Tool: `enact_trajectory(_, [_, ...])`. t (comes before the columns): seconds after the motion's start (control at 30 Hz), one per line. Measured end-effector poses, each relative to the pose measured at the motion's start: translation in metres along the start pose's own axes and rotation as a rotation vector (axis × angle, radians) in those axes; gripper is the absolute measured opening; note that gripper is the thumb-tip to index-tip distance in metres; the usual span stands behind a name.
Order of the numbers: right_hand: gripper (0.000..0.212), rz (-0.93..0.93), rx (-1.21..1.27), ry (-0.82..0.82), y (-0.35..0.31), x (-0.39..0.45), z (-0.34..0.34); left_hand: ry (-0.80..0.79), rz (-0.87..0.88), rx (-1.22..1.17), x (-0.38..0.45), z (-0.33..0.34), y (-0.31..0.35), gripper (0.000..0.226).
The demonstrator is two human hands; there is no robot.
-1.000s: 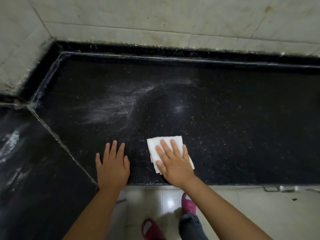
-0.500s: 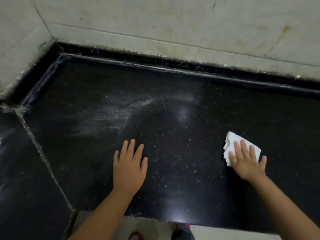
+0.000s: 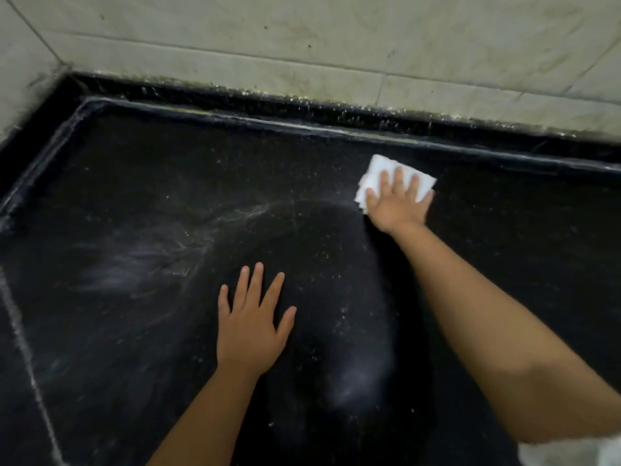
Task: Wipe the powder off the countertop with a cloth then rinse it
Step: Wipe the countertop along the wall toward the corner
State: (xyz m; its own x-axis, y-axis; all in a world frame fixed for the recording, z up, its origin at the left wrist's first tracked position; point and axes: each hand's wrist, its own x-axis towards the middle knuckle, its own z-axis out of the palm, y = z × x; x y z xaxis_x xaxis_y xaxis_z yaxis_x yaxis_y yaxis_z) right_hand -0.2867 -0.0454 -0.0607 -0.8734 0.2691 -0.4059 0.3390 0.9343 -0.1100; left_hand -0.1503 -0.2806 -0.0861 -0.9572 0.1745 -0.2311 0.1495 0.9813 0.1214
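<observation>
A folded white cloth lies on the black speckled countertop, close to its back edge. My right hand presses flat on the cloth with straight, spread fingers and covers its near half. Smears of white powder streak the left middle of the counter, with a thin arc of powder running toward the cloth. My left hand rests flat on the counter, fingers spread, nearer to me and left of the cloth, holding nothing.
A raised black lip runs along the back and left of the counter, under a pale tiled wall. A pale seam crosses the counter at the far left. A bit of light floor shows at the bottom right.
My right hand has slid the cloth from the counter's front edge out to the right and then far back toward the wall. My left hand stays flat on the counter. The camera has moved in over the counter.
</observation>
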Motion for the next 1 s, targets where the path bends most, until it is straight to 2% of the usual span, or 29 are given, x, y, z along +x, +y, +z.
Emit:
enact_trajectory(0.13, [0.056,-0.333,-0.081,-0.021,-0.057,-0.012,0.021,0.037,0.000,0.021,0.001,0.002,-0.002,0.066])
enact_trajectory(0.27, [0.055,-0.570,-0.157,-0.059,-0.034,-0.053,0.033,0.050,-0.007,0.035,0.002,0.001,0.000,0.069])
enact_trajectory(0.33, [0.056,-0.673,-0.206,0.003,-0.003,-0.080,0.047,0.073,-0.022,0.007,0.001,0.002,0.001,0.079])
enact_trajectory(0.37, [0.056,-0.677,-0.231,0.045,0.014,-0.089,0.054,0.102,-0.025,-0.022,0.000,0.004,0.001,0.085])
enact_trajectory(0.43, [0.053,-0.565,-0.245,-0.011,0.052,-0.096,0.055,0.132,-0.027,-0.045,0.000,0.006,0.001,0.090])
enact_trajectory(0.53, [0.085,-0.413,-0.261,-0.029,0.099,-0.081,0.029,0.122,-0.039,-0.047,-0.001,0.004,0.004,0.090])
enact_trajectory(0.57, [0.087,-0.363,-0.244,-0.051,0.112,-0.070,0.020,0.117,-0.044,-0.050,-0.001,0.003,0.004,0.088])
enact_trajectory(0.67, [0.058,-0.120,-0.064,-0.025,0.124,-0.031,-0.002,0.094,-0.042,-0.027,0.000,0.003,0.004,0.078])
enact_trajectory(0.77, [0.056,0.018,0.044,0.019,0.084,-0.001,-0.015,0.110,-0.029,0.019,0.003,0.002,0.004,0.069])
enact_trajectory(0.83, [0.055,-0.010,0.035,0.010,0.046,0.015,-0.015,0.125,-0.022,0.022,0.003,0.002,0.004,0.067])
enact_trajectory(1.0, [0.054,-0.313,-0.052,0.001,-0.036,0.019,0.005,0.130,-0.027,0.031,0.002,0.004,0.002,0.064])
